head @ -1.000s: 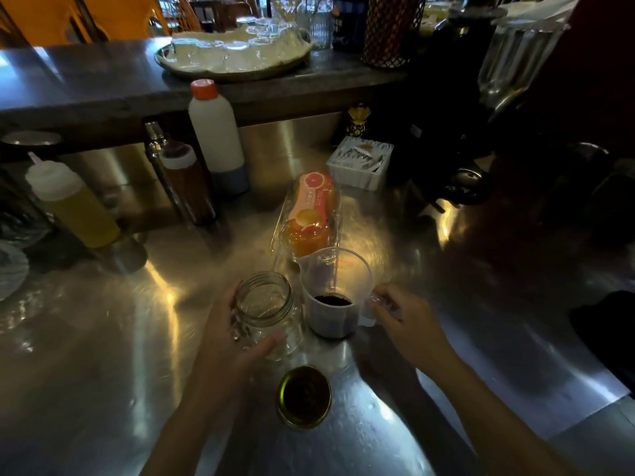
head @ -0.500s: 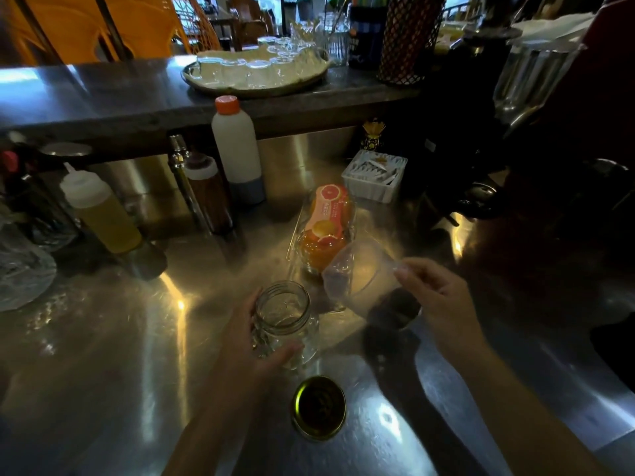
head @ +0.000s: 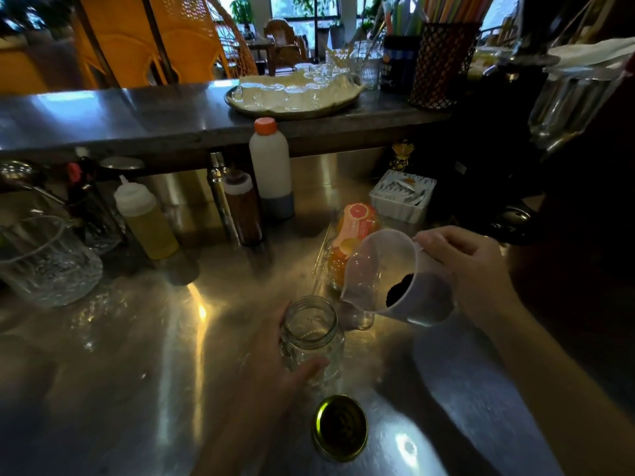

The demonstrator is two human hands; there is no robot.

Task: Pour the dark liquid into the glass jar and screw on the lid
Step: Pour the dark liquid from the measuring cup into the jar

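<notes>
An empty clear glass jar point(head: 314, 341) stands upright on the steel counter point(head: 130, 355), and my left hand point(head: 275, 365) wraps around its left side. My right hand point(head: 470, 269) grips a translucent plastic measuring cup point(head: 395, 276) by its handle. The cup is lifted and tilted left, its spout just above and right of the jar's mouth. Dark liquid point(head: 400, 288) pools low inside the cup; none is in the jar. The gold lid point(head: 339, 428) lies upside down on the counter in front of the jar.
Behind the cup lies an orange-labelled packet point(head: 355, 225). Squeeze bottles point(head: 146, 218), a brown bottle point(head: 242, 211) and a white bottle point(head: 271, 166) line the back. A glass pitcher point(head: 44, 262) stands far left, a white sachet box point(head: 402, 195) back right, a tray of glasses point(head: 292, 94) on the raised shelf.
My right hand took the measuring cup off the counter, raised it and tipped it toward the jar. My left hand kept hold of the jar.
</notes>
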